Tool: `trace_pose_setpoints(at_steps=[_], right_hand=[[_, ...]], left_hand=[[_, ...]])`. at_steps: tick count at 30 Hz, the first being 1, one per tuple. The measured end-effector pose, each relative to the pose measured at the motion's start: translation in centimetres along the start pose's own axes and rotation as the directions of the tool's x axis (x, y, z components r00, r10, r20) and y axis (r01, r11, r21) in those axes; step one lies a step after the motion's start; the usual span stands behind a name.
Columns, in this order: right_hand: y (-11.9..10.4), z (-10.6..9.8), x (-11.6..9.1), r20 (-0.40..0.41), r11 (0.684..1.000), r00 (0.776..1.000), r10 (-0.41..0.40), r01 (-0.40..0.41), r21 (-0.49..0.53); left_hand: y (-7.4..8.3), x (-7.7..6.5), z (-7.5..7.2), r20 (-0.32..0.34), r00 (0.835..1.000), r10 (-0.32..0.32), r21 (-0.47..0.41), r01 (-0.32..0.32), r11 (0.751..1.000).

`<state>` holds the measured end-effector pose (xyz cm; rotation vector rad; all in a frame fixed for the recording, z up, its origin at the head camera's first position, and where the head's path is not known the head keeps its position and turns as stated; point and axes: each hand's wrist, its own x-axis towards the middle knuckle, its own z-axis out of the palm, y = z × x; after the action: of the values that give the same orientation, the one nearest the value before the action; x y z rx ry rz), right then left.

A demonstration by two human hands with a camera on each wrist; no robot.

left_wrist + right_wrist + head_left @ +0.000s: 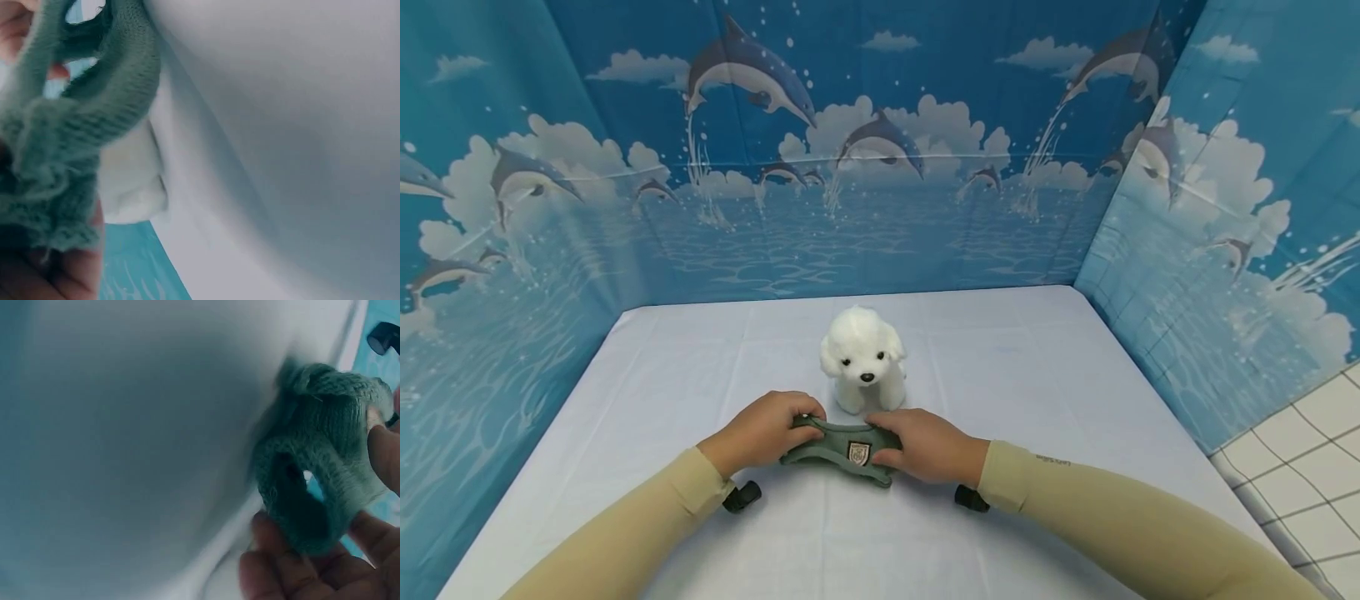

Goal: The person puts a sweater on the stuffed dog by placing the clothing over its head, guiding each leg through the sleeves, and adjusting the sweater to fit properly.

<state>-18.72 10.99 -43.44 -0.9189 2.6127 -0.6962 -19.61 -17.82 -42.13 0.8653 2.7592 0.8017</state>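
A small green knitted sweater (835, 450) with a crest badge (858, 453) is held between both hands, low over the white table. Its left end is gripped by my left hand (767, 429), thumb on the near side. On the other end, my right hand (932, 446) pinches the knit between thumb and fingers. The left wrist view shows a looped band of the sweater (125, 81) close up. An opening faces the right wrist view, in the sweater's ribbed edge (350, 481). Just behind the sweater stands a white plush dog (862, 358), facing me.
A white cloth covers the table (1022, 358). Blue dolphin-printed curtains (880, 233) enclose its back and sides. Small black devices hang under the wrists, one at the left (742, 497) and one at the right (972, 498). White tiles (1315, 483) show beyond the right edge.
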Motion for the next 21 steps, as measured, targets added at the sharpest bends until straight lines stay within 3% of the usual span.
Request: trace_pose_setpoints(at_steps=[5,10,16,21], right_hand=[[0.3,-0.6,-0.1,0.047,0.968,0.999,0.003,-0.015,0.251],[0.4,-1.3,-0.6,0.142,0.920,0.989,-0.040,-0.019,0.391],[-0.1,-3.0,-1.3,0.133,0.925,0.990,-0.042,-0.012,0.379],[-0.6,-5.8,-2.0,0.047,0.949,0.997,-0.069,0.051,0.311]], left_hand=[[0.6,-0.3,-0.1,-0.048,0.996,0.074,-0.057,-0.077,0.995],[1.4,-0.7,-0.6,-0.098,0.989,0.109,-0.111,-0.120,0.987],[2.2,-1.0,-1.6,-0.122,0.980,0.160,-0.089,-0.171,0.981],[2.6,-1.3,-3.1,-0.053,0.984,0.173,-0.040,-0.175,0.984]])
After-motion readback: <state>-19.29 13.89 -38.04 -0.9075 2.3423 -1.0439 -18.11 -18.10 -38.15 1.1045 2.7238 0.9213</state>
